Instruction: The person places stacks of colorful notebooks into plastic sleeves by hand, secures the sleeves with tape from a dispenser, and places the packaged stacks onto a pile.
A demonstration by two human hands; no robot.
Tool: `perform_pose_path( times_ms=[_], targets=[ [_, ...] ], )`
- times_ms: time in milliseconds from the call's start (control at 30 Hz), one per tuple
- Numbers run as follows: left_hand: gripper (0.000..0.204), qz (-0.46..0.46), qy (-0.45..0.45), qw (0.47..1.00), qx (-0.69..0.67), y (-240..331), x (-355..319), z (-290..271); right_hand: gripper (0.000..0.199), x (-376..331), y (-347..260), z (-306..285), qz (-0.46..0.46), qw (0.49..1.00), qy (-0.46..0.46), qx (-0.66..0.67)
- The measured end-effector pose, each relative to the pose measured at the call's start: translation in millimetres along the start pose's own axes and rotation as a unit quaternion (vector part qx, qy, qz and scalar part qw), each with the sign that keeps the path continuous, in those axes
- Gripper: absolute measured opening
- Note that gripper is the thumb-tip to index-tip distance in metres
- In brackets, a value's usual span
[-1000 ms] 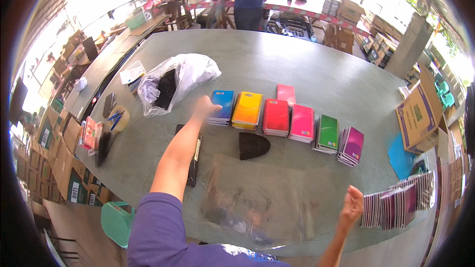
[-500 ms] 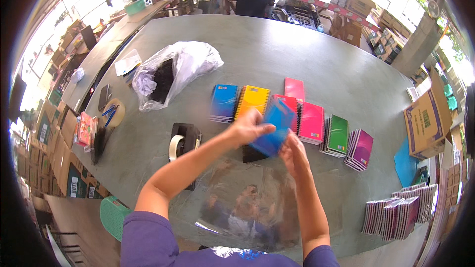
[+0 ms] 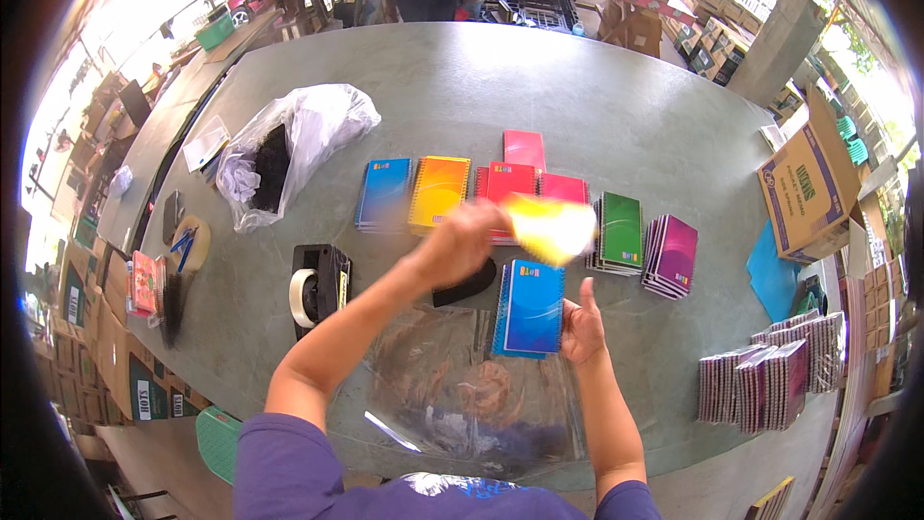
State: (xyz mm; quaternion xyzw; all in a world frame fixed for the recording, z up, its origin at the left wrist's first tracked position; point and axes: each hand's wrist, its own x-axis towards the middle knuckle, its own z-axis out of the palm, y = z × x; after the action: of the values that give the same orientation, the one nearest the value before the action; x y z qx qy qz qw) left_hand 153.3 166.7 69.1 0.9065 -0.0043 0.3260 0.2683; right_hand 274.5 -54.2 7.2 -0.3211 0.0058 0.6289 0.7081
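1. Left hand (image 3: 460, 243): closed on one end of a yellow notebook (image 3: 553, 229). Both are motion-blurred; exact finger placement cannot be told.
2. Right hand (image 3: 583, 329): at the right edge of a blue notebook (image 3: 535, 308), thumb raised clear of the cover. The fingers are hidden behind it; whether they clamp cannot be told. A second blue edge shows beneath.
3. Yellow notebook position: ahead of the right hand, just beyond the blue notebook. Contact between the two cannot be confirmed.
4. Progress, as judged: early stage. Blue and yellow are in hand; no other colour is.
5. Remaining stock: blue stack (image 3: 383, 195) and yellow stack (image 3: 440, 191) ahead-left of the left hand; red stack (image 3: 506, 180) and pink stack (image 3: 563, 187) ahead-right of it; green stack (image 3: 621, 229) and purple stack (image 3: 671, 255) ahead-right of the right hand.
6. Unused items: clear plastic sheet (image 3: 452, 395), nearer the body than the left hand; tape dispenser (image 3: 337, 274), to that hand's left.
7. Grouped notebooks (image 3: 770, 376): right of the right hand, apparently film-wrapped.
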Motion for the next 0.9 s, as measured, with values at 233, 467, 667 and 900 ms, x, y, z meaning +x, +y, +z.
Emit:
perform_pose_path(
  times_ms=[233, 467, 667, 900],
  targets=[
    [0.033, -0.042, -0.025, 0.972, 0.230, -5, -1, 63, 0.036, -6, 25, -47, 0.041, 0.998, 0.008, -0.049],
    [0.019, 0.009, 0.031, 0.971, 0.235, 22, -8, 60, 0.045, -35, 1, -38, -0.003, 0.997, 0.074, -0.031],
    [0.027, 0.035, -0.111, 0.969, 0.218, 58, -24, 83, 0.053, -31, 8, -67, -0.007, 0.995, 0.042, -0.095],
    [0.021, -0.059, 0.000, 0.967, 0.248, -29, -20, 59, 0.052, -42, 2, -51, -0.025, 0.997, 0.049, -0.049]
  ],
)
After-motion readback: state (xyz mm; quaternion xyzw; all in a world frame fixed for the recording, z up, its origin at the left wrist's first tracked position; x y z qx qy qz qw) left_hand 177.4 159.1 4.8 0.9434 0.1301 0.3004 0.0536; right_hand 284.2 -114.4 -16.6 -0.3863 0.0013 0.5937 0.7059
